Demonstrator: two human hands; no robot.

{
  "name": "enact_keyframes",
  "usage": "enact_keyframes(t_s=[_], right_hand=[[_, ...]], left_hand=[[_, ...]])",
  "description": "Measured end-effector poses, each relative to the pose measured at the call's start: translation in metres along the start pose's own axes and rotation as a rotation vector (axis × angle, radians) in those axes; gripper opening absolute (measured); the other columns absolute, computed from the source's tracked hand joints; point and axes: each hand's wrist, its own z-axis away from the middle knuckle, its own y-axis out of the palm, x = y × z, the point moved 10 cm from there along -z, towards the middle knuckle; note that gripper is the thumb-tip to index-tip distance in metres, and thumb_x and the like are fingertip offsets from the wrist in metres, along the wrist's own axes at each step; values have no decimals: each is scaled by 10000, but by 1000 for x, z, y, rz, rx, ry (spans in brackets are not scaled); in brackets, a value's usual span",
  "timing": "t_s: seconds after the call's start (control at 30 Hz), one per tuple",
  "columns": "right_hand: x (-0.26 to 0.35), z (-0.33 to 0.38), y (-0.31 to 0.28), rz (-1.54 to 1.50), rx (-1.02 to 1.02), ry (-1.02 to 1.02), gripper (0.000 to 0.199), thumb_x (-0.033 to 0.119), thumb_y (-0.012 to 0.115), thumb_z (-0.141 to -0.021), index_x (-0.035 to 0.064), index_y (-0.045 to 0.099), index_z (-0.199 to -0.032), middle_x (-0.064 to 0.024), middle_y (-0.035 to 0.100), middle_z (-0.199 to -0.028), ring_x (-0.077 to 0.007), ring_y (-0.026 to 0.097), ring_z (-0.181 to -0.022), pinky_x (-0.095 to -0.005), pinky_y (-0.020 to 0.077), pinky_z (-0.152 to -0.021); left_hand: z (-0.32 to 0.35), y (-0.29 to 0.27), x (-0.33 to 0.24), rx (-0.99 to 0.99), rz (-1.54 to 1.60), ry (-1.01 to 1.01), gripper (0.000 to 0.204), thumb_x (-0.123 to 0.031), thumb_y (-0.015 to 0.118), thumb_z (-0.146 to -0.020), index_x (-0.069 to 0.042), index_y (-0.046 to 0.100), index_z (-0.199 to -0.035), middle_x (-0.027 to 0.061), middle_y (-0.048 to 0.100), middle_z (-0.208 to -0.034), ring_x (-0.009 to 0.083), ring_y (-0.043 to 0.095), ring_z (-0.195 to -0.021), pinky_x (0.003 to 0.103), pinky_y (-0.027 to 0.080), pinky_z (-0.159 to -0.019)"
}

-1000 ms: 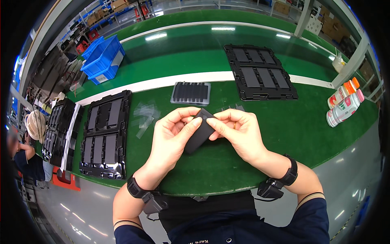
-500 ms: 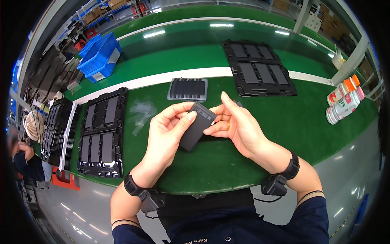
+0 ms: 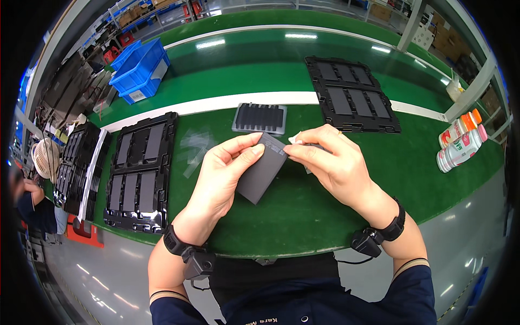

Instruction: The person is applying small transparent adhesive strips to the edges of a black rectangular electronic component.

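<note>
I've got the left hand (image 3: 225, 173) wrapped on a dark grey flat panel (image 3: 262, 173) — thumb pressed on its upper face near the top edge, the other fingers (image 3: 241, 145) curled behind it, clamped firmly. The panel sits tilted, lifted off the green tabletop (image 3: 303, 216), right in the middle between both hands.

My right hand (image 3: 333, 162) comes in from the other side — its thumb and forefinger are pinched together at the panel's upper right corner, closed on a small pale tab of film (image 3: 295, 139). The remaining fingers of that hand are folded loosely; I cannot tell whether they touch the panel.

Just beyond the hands lies a small ribbed grey tray (image 3: 260, 117), flat on the tabletop near the white stripe. To my left there is a black moulded tray (image 3: 138, 173) with dark panels in its pockets, and scraps of clear film (image 3: 195, 146) lie between it and my left hand. Far right ahead, a second black tray (image 3: 352, 95) carries more panels. Two bottles (image 3: 460, 143) lie at the right edge, well apart from the work, and a blue bin (image 3: 138, 70) stands at the back left.
</note>
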Motion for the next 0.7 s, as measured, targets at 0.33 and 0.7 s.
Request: enact_keyframes(t_s=[0.33,0.7], right_hand=[[3,-5,1,-18,-32,5,169,-2,627,-706,1,571,-866,-83,546,-837,-223,556,-737,-305,486,-578],[13,-3,-13,-31,-120,-12,162,-27,672,-682,19,628,-831,-97,568,-913,-232,581,-765,-277,494,-603]], left_hand=[[1,9,1,35,17,-5,251,-94,631,-848,9,601,-1075,56,642,-942,78,601,-829,211,496,-749],[1,8,2,37,187,-5,241,-89,607,-863,-12,585,-1091,48,639,-964,85,603,-861,222,499,-774]])
